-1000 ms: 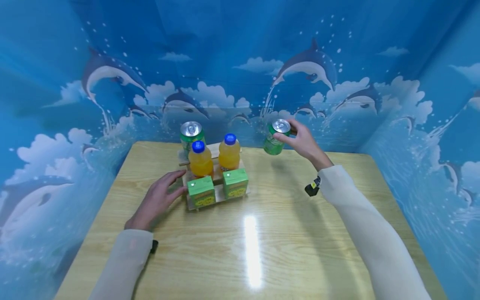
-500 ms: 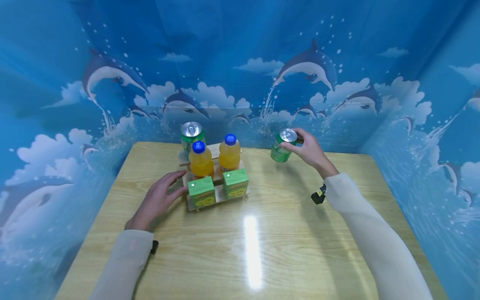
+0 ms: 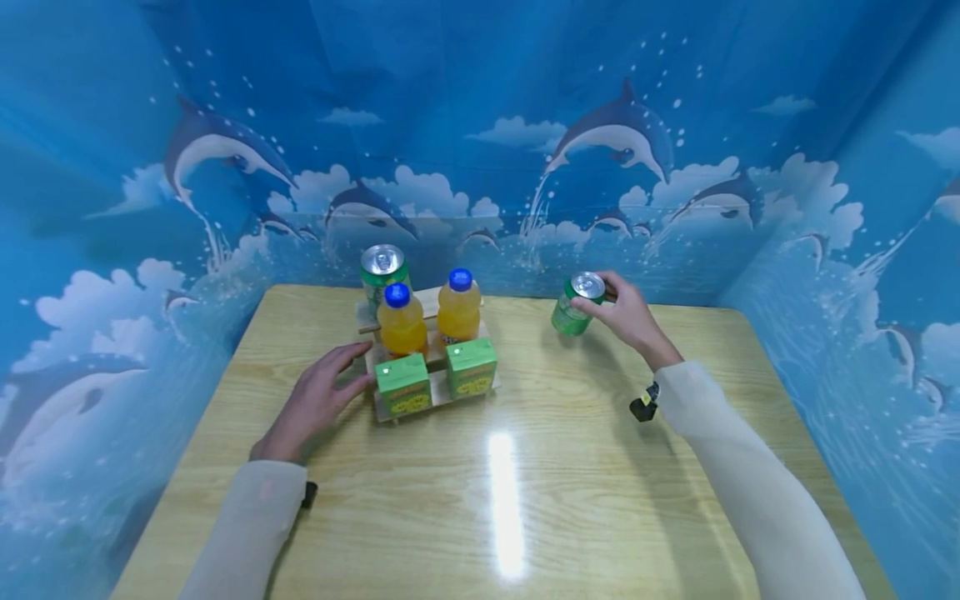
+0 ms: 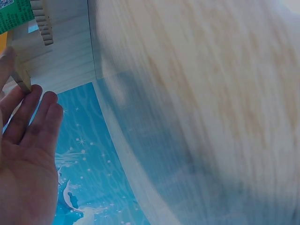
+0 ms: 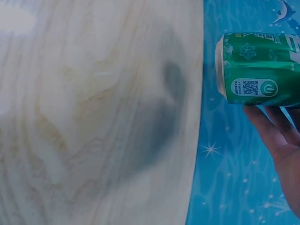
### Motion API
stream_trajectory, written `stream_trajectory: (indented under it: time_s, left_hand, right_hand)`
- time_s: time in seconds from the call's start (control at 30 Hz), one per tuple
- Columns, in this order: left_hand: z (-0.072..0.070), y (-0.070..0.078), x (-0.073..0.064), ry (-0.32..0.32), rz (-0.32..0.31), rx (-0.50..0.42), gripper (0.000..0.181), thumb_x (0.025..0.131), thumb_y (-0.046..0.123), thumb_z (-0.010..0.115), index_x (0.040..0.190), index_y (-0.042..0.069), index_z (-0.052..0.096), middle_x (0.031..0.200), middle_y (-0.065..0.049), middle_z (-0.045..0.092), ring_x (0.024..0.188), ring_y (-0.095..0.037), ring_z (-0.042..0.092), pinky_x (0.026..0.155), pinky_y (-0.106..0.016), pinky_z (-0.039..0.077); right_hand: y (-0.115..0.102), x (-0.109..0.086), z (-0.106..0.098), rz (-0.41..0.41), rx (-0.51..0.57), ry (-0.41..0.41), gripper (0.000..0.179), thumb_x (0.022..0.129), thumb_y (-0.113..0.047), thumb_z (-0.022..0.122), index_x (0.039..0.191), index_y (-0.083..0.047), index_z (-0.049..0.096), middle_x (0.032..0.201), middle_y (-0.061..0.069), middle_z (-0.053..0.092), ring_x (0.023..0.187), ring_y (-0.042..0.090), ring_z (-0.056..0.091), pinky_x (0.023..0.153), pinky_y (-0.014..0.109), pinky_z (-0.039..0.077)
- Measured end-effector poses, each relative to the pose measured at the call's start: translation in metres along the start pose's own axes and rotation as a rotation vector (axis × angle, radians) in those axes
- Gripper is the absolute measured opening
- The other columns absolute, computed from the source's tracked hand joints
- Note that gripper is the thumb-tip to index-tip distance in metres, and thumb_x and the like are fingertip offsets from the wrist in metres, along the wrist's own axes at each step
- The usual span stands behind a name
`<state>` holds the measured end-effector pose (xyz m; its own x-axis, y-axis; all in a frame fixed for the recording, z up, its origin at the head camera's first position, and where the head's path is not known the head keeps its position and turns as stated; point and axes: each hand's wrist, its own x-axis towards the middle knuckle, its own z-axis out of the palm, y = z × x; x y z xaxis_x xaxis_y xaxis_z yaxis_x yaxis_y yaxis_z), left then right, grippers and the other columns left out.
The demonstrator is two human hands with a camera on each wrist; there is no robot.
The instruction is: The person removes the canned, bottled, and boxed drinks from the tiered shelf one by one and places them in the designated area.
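My right hand (image 3: 632, 317) grips a green soda can (image 3: 572, 315) near its silver top, thumb on the near side. The can is held above the table, its dark shadow apart from it in the right wrist view. At the left, a stepped wooden rack (image 3: 441, 393) carries another green can (image 3: 382, 265) at the back, two orange juice bottles (image 3: 459, 312) with blue caps in the middle and two green juice boxes (image 3: 403, 385) in front. My left hand (image 3: 309, 406) holds the rack's left side, thumb and fingertips at a wooden side piece (image 4: 21, 77).
The light wooden table (image 3: 420, 517) has a bright glare strip on it. A blue curtain (image 3: 465, 125) printed with dolphins and clouds stands close behind the table and along both sides.
My right hand has carried the green can rightward and closer to me, lowering it toward the table. The left hand and the loaded rack have stayed in place.
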<state>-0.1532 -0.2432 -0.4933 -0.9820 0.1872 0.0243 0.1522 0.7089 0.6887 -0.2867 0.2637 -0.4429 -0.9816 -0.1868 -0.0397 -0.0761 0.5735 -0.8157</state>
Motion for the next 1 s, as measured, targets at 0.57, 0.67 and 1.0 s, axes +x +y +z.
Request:
stream_trajectory:
  time_s: [0.57,0.67,1.0]
  left_hand:
    - [0.001,0.000,0.000,0.008,0.010,0.001,0.061,0.110,0.034,0.069,0.164,0.014,0.049,0.168,-0.019,0.049,0.146,-0.048,0.054,0.120,-0.069,0.046]
    - [0.001,0.000,-0.001,0.009,0.015,0.001,0.061,0.110,0.035,0.068,0.164,0.014,0.049,0.168,-0.019,0.049,0.147,-0.048,0.054,0.120,-0.069,0.047]
    - [0.001,0.000,0.001,-0.001,-0.015,-0.002,0.062,0.110,0.036,0.068,0.165,0.015,0.048,0.170,-0.017,0.047,0.149,-0.047,0.052,0.121,-0.068,0.046]
  right_hand:
    - [0.029,-0.007,0.008,0.064,0.015,-0.006,0.094,0.095,-0.063,0.078,0.162,-0.007,0.043,0.163,0.021,0.051,0.156,0.043,0.045,0.127,0.066,0.040]
    - [0.032,-0.008,0.010,0.065,0.004,0.000,0.093,0.096,-0.062,0.078,0.162,-0.007,0.043,0.163,0.022,0.052,0.155,0.044,0.046,0.127,0.066,0.042]
    - [0.037,-0.011,0.014,0.096,0.025,0.000,0.092,0.098,-0.057,0.078,0.164,-0.005,0.039,0.164,0.023,0.050,0.157,0.044,0.043,0.128,0.065,0.040]
